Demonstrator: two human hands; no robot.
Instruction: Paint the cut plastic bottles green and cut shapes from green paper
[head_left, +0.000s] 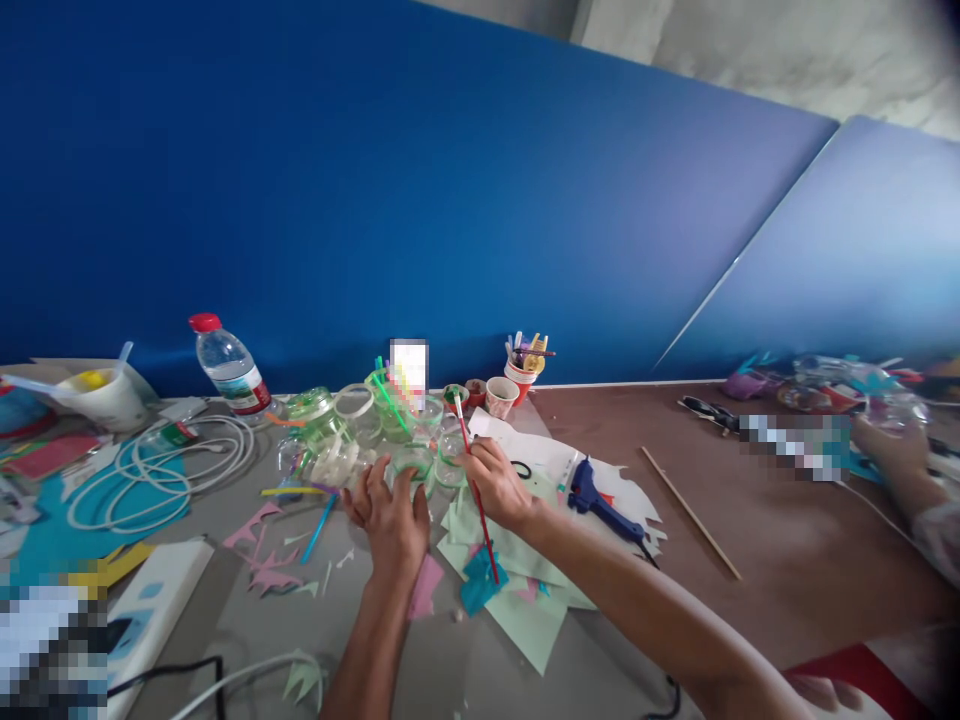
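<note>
My left hand [390, 515] rests on a cluster of clear green-tinted plastic rings and cups [360, 435], its fingers curled on the nearest ring [414, 462]. My right hand [496, 485] pinches a thin red-handled paintbrush [474, 485], held upright and slanted, with its tip near the plastic pieces. Under both hands lie pale green paper sheets [525, 610] and a blue scrap [480, 585].
A blue glue gun [600, 500] lies right of my right hand. A wooden stick [690, 512], a water bottle [229, 368], coiled white cable [169, 465], paper cups with brushes [523, 370] and pink paper cutouts [259, 550] surround them. Another person's hand [892, 445] works at the far right.
</note>
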